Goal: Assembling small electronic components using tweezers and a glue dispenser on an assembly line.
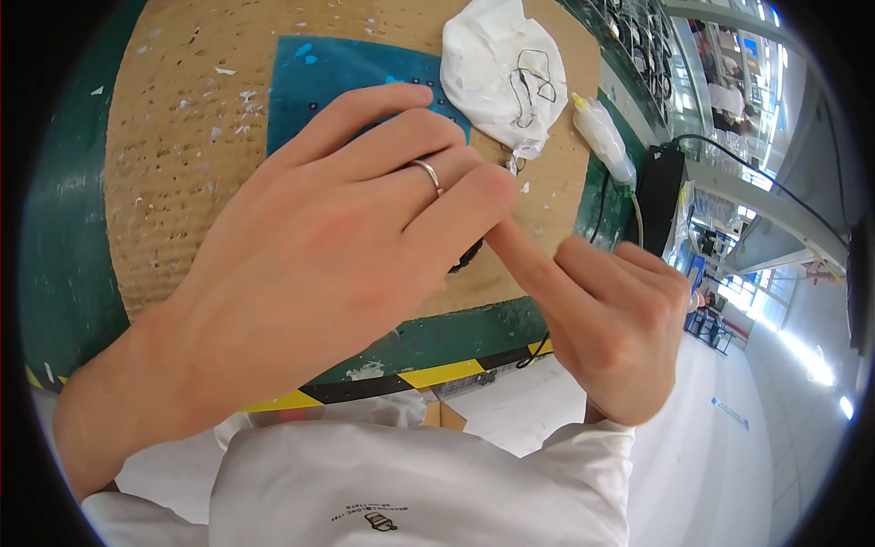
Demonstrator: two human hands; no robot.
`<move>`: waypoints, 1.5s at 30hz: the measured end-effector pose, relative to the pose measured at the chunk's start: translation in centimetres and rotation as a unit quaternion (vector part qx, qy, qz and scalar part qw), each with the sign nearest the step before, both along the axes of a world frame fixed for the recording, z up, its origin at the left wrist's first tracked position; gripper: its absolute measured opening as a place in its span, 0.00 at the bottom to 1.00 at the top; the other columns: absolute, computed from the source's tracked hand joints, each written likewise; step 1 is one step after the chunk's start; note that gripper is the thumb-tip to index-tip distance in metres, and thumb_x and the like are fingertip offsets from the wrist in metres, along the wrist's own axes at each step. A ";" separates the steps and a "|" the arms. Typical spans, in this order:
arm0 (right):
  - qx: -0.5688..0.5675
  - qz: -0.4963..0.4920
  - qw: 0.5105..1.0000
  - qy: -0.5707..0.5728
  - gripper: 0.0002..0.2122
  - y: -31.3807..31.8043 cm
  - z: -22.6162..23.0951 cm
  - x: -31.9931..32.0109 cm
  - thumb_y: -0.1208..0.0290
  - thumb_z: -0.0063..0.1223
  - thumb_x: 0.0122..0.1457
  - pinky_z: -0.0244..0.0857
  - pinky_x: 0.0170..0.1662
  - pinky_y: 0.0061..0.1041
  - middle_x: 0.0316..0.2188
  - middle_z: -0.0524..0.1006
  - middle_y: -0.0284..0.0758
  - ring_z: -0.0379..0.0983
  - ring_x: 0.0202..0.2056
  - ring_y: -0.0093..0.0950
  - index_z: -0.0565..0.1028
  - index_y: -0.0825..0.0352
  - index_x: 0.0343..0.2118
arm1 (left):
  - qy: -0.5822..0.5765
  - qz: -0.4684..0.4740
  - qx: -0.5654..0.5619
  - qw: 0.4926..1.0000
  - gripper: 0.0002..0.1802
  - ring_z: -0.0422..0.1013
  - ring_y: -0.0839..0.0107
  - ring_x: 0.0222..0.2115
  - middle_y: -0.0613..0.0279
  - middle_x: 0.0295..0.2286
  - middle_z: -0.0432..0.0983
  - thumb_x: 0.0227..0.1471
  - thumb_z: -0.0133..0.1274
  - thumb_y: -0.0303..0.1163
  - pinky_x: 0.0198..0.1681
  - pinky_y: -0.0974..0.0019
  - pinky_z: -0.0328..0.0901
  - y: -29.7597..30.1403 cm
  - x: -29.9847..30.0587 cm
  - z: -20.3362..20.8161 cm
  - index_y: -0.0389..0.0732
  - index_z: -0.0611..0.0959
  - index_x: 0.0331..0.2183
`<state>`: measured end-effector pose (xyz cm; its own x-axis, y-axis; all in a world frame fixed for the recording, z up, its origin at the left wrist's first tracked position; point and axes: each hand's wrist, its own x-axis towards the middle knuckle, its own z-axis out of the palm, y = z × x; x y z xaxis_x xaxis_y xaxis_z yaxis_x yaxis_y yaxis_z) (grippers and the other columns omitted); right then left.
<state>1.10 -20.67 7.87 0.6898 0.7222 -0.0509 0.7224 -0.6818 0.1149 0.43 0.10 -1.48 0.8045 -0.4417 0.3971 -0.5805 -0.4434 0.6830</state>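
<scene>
My left hand (337,223), with a ring on one finger, is held over the cardboard, its fingers bent and its thumb hidden beneath. A small dark piece (467,258) peeks out under its index finger; the rest of it is covered, so its kind cannot be told. My right hand (615,314) is closed, with the index finger reaching to meet the left fingertips. What the two hands pinch between them is hidden. Beyond the left fingers lies a blue sheet (365,68) bearing small black bits. A crumpled white cloth (478,55) with thin dark loops (533,87) on it lies beside the sheet.
The cardboard (187,182) covers a green bench (68,219) edged with yellow-black tape (442,372). A translucent bottle with a yellow tip (603,137) and a tube lies at the right, by a black box (658,201). Racks of dark parts (638,50) stand at the far right.
</scene>
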 end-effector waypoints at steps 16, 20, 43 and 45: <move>-0.031 -0.022 0.999 0.002 0.33 -0.3 -0.5 -1.5 0.77 0.58 0.34 0.48 0.20 0.25 0.16 0.55 0.27 0.55 0.15 0.22 0.82 0.59 0.52 | -0.005 0.010 0.005 1.000 0.32 0.71 0.57 0.46 0.59 0.38 0.75 0.34 0.70 0.28 0.61 0.48 0.63 -0.3 -0.3 0.2 0.40 0.78 0.46; -0.016 -0.035 0.999 0.020 0.34 -0.4 -0.6 -1.6 0.79 0.58 0.33 0.47 0.20 0.25 0.16 0.54 0.27 0.54 0.15 0.22 0.82 0.59 0.53 | -0.012 0.010 0.003 1.000 0.32 0.72 0.56 0.46 0.58 0.39 0.75 0.34 0.70 0.28 0.61 0.48 0.63 -0.3 -0.2 0.1 0.40 0.78 0.46; -0.072 0.088 0.987 -0.114 0.28 -1.3 -1.6 -1.2 0.74 0.56 0.37 0.46 0.21 0.23 0.18 0.54 0.25 0.56 0.18 0.19 0.85 0.58 0.48 | -0.022 0.005 -0.003 1.000 0.30 0.71 0.57 0.46 0.59 0.38 0.75 0.36 0.69 0.31 0.61 0.48 0.64 -0.4 0.1 0.0 0.40 0.78 0.45; -0.083 0.103 0.982 -0.134 0.28 -1.5 -1.3 -1.2 0.74 0.56 0.36 0.46 0.21 0.22 0.18 0.54 0.25 0.56 0.18 0.19 0.85 0.59 0.47 | -0.016 -0.008 0.003 1.000 0.30 0.71 0.57 0.46 0.59 0.39 0.75 0.36 0.70 0.30 0.61 0.48 0.63 -0.3 0.1 0.2 0.40 0.78 0.45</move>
